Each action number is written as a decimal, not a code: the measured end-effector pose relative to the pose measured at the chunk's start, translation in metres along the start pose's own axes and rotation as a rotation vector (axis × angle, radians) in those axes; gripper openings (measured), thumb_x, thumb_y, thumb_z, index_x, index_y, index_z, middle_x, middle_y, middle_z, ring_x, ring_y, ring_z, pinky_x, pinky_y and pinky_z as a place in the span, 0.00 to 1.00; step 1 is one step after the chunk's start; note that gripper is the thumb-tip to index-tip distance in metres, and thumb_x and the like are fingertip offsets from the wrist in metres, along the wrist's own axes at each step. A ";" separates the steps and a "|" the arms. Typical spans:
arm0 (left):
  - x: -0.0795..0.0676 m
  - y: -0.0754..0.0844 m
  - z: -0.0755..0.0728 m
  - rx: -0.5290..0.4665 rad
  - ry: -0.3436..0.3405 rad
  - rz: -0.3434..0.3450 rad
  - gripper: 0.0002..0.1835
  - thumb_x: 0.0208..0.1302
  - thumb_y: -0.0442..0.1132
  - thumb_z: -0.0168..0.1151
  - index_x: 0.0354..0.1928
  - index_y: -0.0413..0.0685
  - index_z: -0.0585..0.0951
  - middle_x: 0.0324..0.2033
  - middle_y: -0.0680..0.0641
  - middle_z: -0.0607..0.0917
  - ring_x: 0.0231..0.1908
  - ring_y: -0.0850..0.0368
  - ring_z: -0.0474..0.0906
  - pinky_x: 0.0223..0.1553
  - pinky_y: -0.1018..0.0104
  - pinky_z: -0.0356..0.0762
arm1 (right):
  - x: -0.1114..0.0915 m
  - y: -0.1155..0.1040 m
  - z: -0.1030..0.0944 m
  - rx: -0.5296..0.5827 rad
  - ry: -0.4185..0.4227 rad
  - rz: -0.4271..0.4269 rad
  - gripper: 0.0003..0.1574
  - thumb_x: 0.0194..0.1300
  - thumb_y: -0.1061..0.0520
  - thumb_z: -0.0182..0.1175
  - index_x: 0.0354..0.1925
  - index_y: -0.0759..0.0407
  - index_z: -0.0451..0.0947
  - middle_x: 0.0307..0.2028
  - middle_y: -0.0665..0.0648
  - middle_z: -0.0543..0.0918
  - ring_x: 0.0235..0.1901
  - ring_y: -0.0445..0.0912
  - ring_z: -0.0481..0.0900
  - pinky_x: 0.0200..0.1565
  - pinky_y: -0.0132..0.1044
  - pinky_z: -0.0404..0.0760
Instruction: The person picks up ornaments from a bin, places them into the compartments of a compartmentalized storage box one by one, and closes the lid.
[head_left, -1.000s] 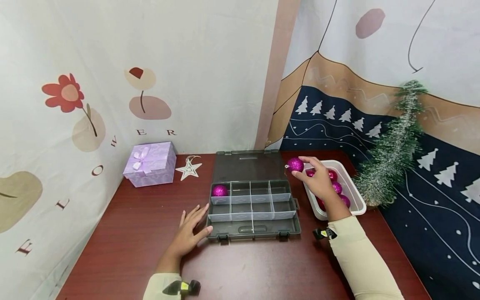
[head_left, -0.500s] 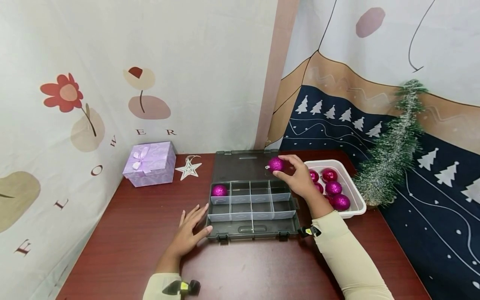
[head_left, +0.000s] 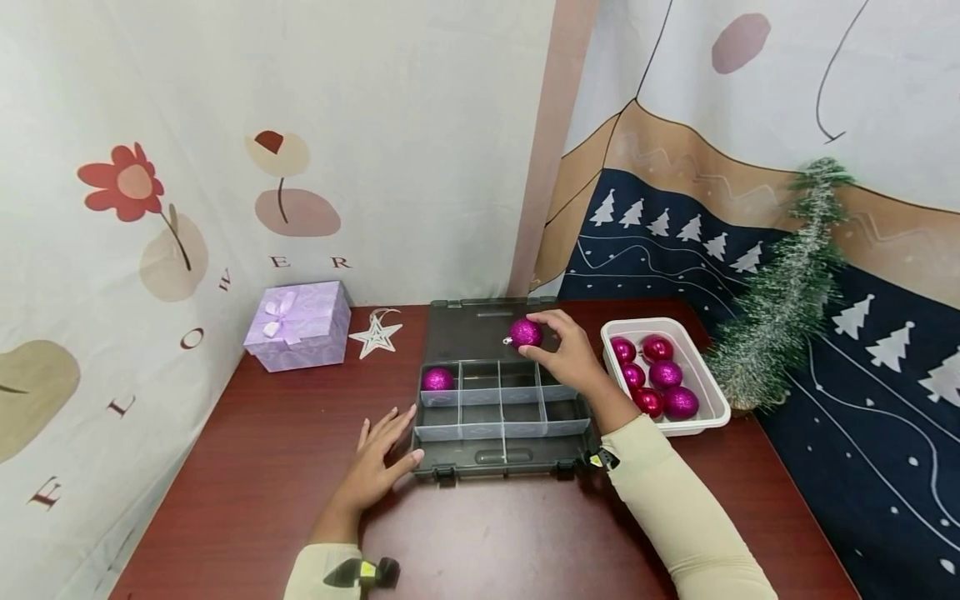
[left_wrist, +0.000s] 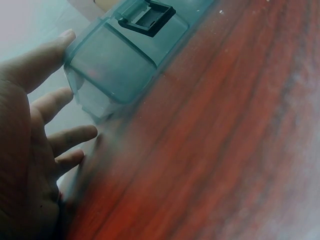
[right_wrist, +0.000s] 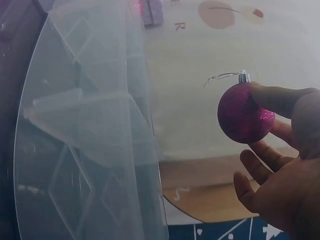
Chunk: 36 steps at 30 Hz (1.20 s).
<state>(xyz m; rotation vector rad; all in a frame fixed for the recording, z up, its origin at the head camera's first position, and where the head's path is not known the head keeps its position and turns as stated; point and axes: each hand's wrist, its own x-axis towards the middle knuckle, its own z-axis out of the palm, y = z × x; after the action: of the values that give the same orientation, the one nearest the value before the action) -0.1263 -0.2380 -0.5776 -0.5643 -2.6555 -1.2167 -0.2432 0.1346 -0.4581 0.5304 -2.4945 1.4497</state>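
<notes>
My right hand pinches a glittery magenta Christmas bauble between thumb and fingers, above the opened lid of a grey divided plastic box. In the right wrist view the held bauble shows its silver cap and a thin wire loop. Another glittery bauble sits in the box's back left compartment. At the box's left side rests my left hand, its fingers spread and relaxed. The left wrist view has the left thumb against the box corner, beside a black latch.
Right of the box stands a white tub holding several red and magenta baubles. A small frosted Christmas tree is behind it. At the back left are a lilac gift box and a white star ornament.
My right hand has carried the magenta bauble leftward, from beside the white tub to over the box's lid. The left hand has stayed at the box's left side.
</notes>
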 end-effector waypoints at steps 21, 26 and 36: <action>0.000 0.004 -0.002 0.036 -0.007 -0.010 0.39 0.69 0.47 0.70 0.80 0.45 0.73 0.76 0.37 0.78 0.78 0.25 0.65 0.77 0.13 0.36 | 0.006 -0.012 0.049 -0.095 -0.185 -0.004 0.36 0.67 0.58 0.78 0.69 0.64 0.80 0.64 0.64 0.84 0.68 0.60 0.78 0.71 0.62 0.78; 0.000 0.004 -0.002 0.038 -0.011 -0.015 0.39 0.70 0.47 0.70 0.80 0.45 0.73 0.76 0.37 0.78 0.79 0.26 0.65 0.77 0.14 0.36 | 0.008 -0.011 0.058 -0.124 -0.230 0.023 0.35 0.68 0.57 0.78 0.68 0.65 0.79 0.63 0.63 0.84 0.68 0.61 0.78 0.70 0.60 0.78; 0.000 0.004 -0.002 0.035 -0.015 -0.016 0.39 0.70 0.48 0.70 0.80 0.45 0.72 0.76 0.37 0.78 0.79 0.26 0.65 0.77 0.14 0.36 | 0.006 -0.010 0.070 -0.166 -0.310 0.081 0.32 0.68 0.54 0.78 0.67 0.58 0.82 0.65 0.61 0.83 0.66 0.57 0.76 0.67 0.59 0.80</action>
<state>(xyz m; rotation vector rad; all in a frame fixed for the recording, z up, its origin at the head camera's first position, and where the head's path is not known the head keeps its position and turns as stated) -0.1244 -0.2373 -0.5737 -0.5493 -2.6932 -1.1718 -0.2449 0.0684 -0.4827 0.6748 -2.8754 1.2519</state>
